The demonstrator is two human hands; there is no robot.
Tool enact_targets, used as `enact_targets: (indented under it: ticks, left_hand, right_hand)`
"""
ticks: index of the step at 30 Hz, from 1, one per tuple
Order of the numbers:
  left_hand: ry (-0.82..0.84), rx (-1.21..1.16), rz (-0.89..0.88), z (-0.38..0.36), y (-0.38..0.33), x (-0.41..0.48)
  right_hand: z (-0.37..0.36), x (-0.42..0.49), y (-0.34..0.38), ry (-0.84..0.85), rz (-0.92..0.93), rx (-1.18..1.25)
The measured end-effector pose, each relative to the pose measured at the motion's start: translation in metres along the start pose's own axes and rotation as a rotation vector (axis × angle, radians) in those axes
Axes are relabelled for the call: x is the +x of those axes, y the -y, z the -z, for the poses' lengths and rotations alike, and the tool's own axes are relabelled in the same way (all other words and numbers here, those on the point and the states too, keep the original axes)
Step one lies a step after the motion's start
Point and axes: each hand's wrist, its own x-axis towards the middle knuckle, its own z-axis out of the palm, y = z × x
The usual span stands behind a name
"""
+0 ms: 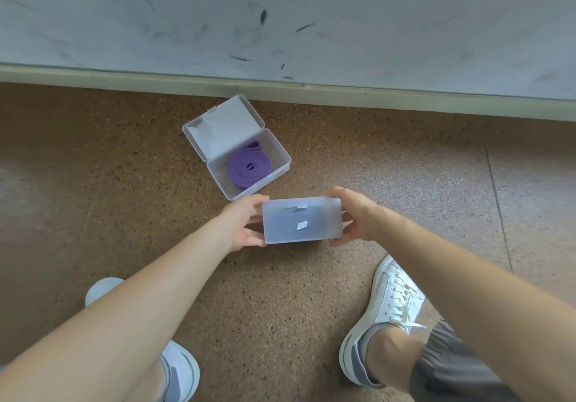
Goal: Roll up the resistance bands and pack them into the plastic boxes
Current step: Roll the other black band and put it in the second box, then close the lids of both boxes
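**Q:** What is held?

**A:** A closed plastic box [302, 221] is gripped at its short ends. The left hand [246, 224] is curled round one end and the right hand [355, 214] round the other, over the speckled floor [124, 183].

**Q:** Where is the band located?

**A:** A purple resistance band [249, 168], rolled into a coil, is seen inside an open plastic box [280, 171]. This box is set just beyond the closed plastic box, slightly to its left, with the lid laid back. A dark shape is seen through the closed lid but cannot be identified.
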Motion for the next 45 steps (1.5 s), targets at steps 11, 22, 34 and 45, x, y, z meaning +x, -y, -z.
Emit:
enact_targets:
  ticks: [11, 22, 34, 45]
  left_hand:
    - [-0.059, -0.097, -0.163, -0.027, 0.012, -0.001]
    - [-0.105, 0.301, -0.497, -0.045, 0.000, 0.022]
    - [-0.701, 1.338, -0.968, 0.020, 0.008, 0.036]
    - [-0.615, 1.441, -0.850, 0.059, 0.007, 0.032]
  right_hand:
    - [0.006, -0.002, 0.007, -0.224, 0.258, 0.090]
    - [0.025, 0.015, -0.001, -0.622, 0.617, -0.689]
    - [-0.042, 0.010, -0.014, -0.399, 1.030, -1.548]
    - [-0.062, 0.006, 0.021, -0.498, 0.860, -1.409]
